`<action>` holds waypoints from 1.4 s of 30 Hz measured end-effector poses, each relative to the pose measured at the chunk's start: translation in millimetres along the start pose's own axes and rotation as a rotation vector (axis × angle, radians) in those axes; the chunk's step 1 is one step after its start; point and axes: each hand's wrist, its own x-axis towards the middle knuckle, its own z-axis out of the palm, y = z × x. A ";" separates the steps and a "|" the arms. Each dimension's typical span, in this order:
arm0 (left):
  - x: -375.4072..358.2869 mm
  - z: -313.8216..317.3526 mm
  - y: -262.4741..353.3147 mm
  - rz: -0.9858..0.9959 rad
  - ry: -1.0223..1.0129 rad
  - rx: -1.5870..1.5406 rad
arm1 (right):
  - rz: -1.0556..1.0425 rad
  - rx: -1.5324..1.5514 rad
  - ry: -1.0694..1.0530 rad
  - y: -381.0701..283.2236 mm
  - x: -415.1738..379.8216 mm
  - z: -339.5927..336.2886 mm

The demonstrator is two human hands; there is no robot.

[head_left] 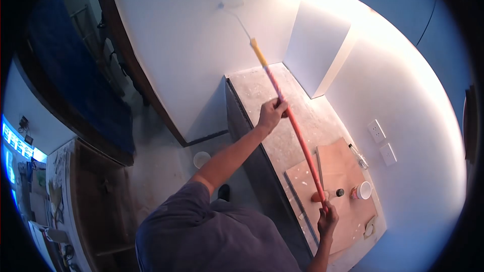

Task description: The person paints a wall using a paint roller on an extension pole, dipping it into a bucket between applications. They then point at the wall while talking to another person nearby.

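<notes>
A long red pole [301,138] with a yellow handle [258,53] at its far end runs diagonally across the view. From the handle a thin wire frame leads to a paint roller [232,5], which is against the white wall [191,35]. My left hand [273,114] is wrapped round the middle of the pole, over the counter. Lower right, my right hand [327,217] grips the pole's near end. Beside that hand, on brown boards [343,168], stand a paper cup [361,190] and a small dark-capped bottle [340,192].
The speckled counter [252,88] extends along the right wall, below two wall sockets [381,142]. A white bucket [201,159] is on the floor between the counter and a brown open cabinet [103,196]. A roll of tape [370,227] lies near the counter's edge.
</notes>
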 end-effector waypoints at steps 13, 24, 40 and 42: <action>-54.7 -44.1 -131.8 -0.367 0.139 -0.123 | 0.069 -0.152 -0.094 8.1 -48.7 0.4; -68.8 -71.2 -162.3 -0.482 0.143 -0.118 | 0.039 -0.253 -0.127 -1.7 -58.4 13.1; -51.5 -44.6 -14.2 -0.088 0.069 -0.067 | -0.073 -0.147 0.011 -8.0 -58.1 30.5; -37.0 -41.2 24.3 0.001 0.030 -0.050 | -0.083 -0.096 0.043 -16.1 -44.4 36.6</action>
